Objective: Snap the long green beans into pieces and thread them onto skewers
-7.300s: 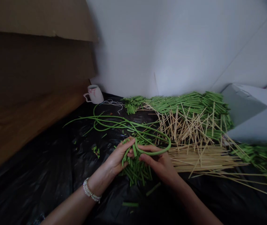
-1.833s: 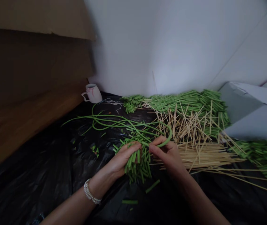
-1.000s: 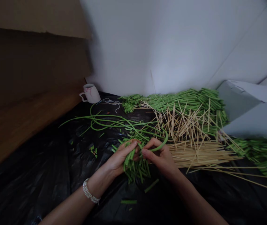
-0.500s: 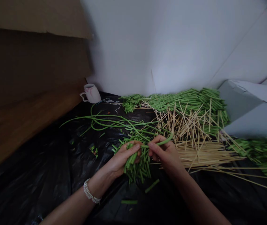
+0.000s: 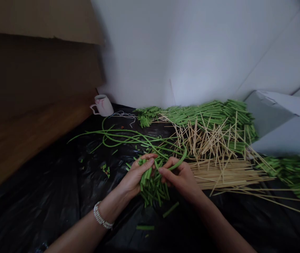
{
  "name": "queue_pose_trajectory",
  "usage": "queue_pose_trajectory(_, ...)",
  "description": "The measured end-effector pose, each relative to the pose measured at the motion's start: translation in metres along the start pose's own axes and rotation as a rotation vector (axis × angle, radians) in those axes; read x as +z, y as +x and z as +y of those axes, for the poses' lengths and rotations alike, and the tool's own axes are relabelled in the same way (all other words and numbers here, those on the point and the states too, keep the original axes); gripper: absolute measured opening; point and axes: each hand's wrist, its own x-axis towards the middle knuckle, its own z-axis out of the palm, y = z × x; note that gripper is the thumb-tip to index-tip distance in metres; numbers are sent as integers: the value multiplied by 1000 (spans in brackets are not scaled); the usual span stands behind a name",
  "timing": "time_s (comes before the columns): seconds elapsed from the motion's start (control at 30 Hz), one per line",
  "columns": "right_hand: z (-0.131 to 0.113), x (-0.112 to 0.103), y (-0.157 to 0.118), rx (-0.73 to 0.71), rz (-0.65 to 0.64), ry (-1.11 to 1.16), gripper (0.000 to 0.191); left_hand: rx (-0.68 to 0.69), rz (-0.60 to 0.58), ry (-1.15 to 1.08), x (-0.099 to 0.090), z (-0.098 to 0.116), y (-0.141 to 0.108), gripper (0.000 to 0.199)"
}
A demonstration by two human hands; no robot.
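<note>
My left hand [image 5: 136, 175] is closed around several short cut pieces of garlic scape [image 5: 147, 178], whose ends stick out below the thumb. In my right hand [image 5: 181, 178] a curved green garlic scape [image 5: 180, 161] is pinched between thumb and fingers; its thin tip bends upward and its near end reaches the left fingertips. Under both hands lies a loose pile of cut scape pieces [image 5: 156, 195]. Long uncut scapes [image 5: 121, 130] curl across the black plastic sheet [image 5: 60, 189] beyond the left hand.
Bamboo skewers [image 5: 226, 172] lie in a heap on the right. Behind them are rows of skewered green pieces [image 5: 200, 111], with another stack [image 5: 297, 175] at far right. A white mug [image 5: 104, 106] stands near white string [image 5: 125, 114]. A white box [image 5: 279, 123] sits at right, cardboard [image 5: 39, 63] at left.
My right hand has moved a little left and down with the scape, closer to my left hand. The scape's near end now angles down between the hands.
</note>
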Motion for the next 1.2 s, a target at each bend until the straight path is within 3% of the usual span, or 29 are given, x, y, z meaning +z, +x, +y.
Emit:
queue_pose_trajectory(0.67, 11, -4, 2, 58, -89, 211, 27, 31, -70, 74, 2, 0, -3, 35)
queue_pose_trajectory(0.83, 3, -10, 2, 10, 22, 207, 25, -58, -85, 98, 1, 0, -2, 40)
queue_pose_trajectory(0.97, -7, -11, -1, -56, 133, 157, 24, -142, -148, 250, 1, 0, -5, 37)
queue_pose_trajectory(1.2, -3, -13, 2, -79, 179, 121, 25, -190, -241, 380, 1, -1, -9, 34)
